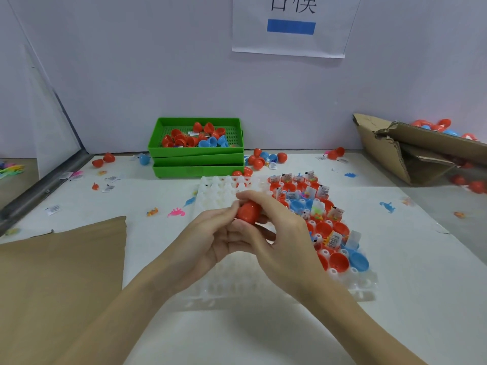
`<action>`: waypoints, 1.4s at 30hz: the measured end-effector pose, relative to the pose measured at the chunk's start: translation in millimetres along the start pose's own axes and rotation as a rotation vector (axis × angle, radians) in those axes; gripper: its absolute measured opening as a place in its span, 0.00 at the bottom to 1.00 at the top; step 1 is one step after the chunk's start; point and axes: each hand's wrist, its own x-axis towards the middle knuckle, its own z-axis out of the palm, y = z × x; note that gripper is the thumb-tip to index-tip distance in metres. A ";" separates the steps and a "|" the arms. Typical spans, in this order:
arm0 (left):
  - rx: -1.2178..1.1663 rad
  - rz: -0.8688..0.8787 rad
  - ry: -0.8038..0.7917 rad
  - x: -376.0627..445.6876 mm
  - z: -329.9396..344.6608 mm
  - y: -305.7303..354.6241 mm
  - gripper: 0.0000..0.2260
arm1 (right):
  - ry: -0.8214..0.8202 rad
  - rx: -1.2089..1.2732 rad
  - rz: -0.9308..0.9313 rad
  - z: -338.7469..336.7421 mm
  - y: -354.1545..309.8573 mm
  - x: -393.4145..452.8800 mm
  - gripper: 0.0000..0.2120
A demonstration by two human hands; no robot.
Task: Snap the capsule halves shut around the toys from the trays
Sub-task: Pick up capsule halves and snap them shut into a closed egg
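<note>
Both your hands meet above the white tray and grip one red capsule between them: your left hand curls its fingers on the capsule from the left, and your right hand wraps over it from the right. The tray's right part holds open red and blue halves with small packets; I cannot count them exactly. Three green trays stand stacked at the back of the worktop, the top one holding loose halves. One torn cardboard box lies at the right with capsules in it.
</note>
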 end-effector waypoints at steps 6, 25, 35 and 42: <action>0.080 0.044 0.014 -1.6 -2.6 0.3 0.18 | -0.114 -0.142 -0.048 -4.5 1.8 0.7 0.28; 0.339 0.293 0.404 13.4 -14.6 -5.8 0.26 | 0.153 -0.042 0.161 -24.2 4.4 32.9 0.22; 0.280 0.263 0.475 11.2 -29.1 -0.7 0.28 | 0.277 0.675 0.723 -138.2 36.9 152.6 0.29; 0.553 0.295 0.467 12.2 -30.4 -8.4 0.21 | 0.069 -0.173 0.464 -82.4 60.6 113.3 0.06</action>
